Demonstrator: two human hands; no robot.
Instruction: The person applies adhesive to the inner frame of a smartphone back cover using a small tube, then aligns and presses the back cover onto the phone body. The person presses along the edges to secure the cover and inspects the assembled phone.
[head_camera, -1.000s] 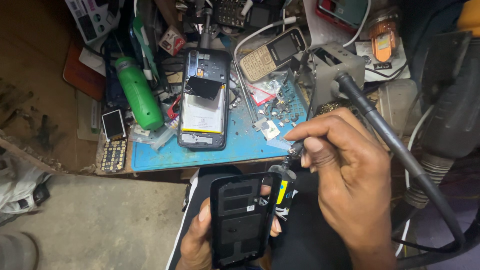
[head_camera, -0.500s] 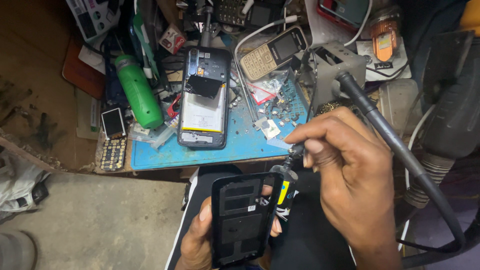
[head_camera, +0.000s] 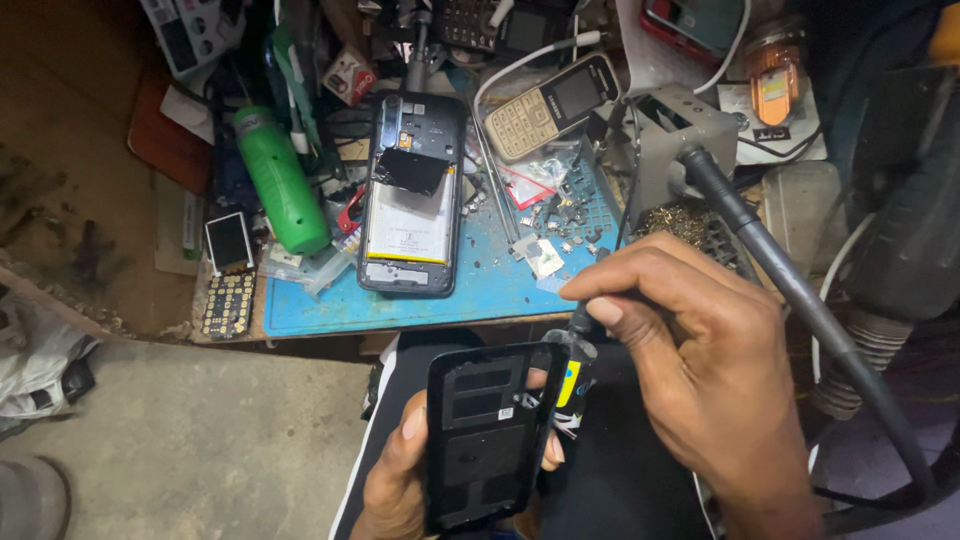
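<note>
The bench (head_camera: 330, 310) runs out of view at the top, its far clutter too tangled to sort. On its blue mat lies an opened phone (head_camera: 412, 195), a pale battery with a small printed label showing, a black flap hiding its upper part. Left of it lies a green bottle (head_camera: 280, 180); above right, a beige keypad phone (head_camera: 550, 105). The right hand (head_camera: 700, 370) is closed around a thin tool (head_camera: 575, 350), whose tip is hidden. The left hand (head_camera: 400, 480), partly cut off below, grips a black back cover (head_camera: 485, 435) upright, bearing a small white sticker, just under the bench edge.
</note>
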